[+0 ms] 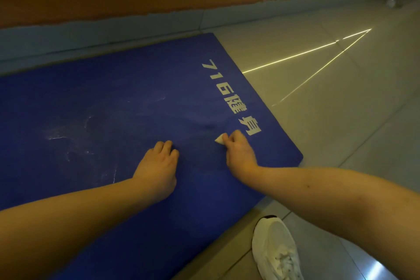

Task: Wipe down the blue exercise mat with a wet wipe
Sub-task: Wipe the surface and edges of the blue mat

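My right hand [238, 151] pinches the wadded wet wipe [219, 140] on the blue mat [113, 98]; left hand [159, 166] curled, empty, bracing. I'd press flatter, stroking toward those white smudges [68, 136].

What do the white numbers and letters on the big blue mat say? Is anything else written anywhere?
"716": white print on the blue foam exercise mat, near its right end.
"健身": two blocky white Chinese characters right after it, probably these.
No writing shows on the white lace-up shoe or the white wet wipe.
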`<state>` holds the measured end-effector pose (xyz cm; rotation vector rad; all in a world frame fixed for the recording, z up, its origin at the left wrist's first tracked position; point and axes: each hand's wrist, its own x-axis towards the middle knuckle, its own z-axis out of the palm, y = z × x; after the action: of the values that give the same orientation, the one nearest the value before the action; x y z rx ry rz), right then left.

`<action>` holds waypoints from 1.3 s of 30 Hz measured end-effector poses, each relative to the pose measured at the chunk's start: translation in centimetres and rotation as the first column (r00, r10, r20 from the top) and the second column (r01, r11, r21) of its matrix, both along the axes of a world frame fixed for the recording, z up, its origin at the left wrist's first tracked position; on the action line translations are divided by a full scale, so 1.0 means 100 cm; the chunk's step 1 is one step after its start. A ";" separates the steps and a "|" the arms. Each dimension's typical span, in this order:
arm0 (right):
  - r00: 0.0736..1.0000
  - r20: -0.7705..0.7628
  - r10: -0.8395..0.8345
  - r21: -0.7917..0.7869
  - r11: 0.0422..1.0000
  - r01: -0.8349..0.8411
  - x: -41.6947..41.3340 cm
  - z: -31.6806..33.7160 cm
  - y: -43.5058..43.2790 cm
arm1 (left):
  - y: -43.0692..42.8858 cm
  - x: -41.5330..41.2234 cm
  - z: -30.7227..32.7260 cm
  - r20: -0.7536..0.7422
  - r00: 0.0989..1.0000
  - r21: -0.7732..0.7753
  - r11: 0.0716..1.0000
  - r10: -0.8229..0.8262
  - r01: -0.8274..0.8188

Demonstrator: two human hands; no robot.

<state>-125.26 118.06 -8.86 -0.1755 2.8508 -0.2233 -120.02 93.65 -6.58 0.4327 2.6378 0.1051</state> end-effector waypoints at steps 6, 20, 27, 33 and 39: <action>0.944 0.327 -0.041 -0.186 0.977 0.107 0.027 0.037 -0.025 | 0.021 -0.028 0.010 0.003 0.995 0.123 0.987 -0.099 0.098; 0.760 0.578 -0.298 -0.344 0.755 0.558 0.019 0.086 -0.063 | 0.018 -0.025 0.030 0.534 0.822 0.615 0.578 0.196 -0.537; 0.909 0.390 -0.144 -0.663 0.641 0.386 0.060 0.045 -0.097 | -0.019 -0.009 0.015 0.614 0.721 0.521 0.521 0.322 -0.676; 0.952 0.256 -0.168 -0.528 0.801 0.283 0.046 0.033 -0.028 | -0.025 0.014 0.010 0.559 0.771 0.452 0.667 0.306 -0.593; 0.981 -0.032 -0.190 -0.149 0.972 0.184 0.026 0.021 0.073 | -0.029 0.017 0.022 0.462 0.852 0.352 0.831 0.245 -0.430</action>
<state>-122.70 125.37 -6.80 0.0611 2.8969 -0.4728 -118.31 90.80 -4.42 0.0487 2.2335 0.8414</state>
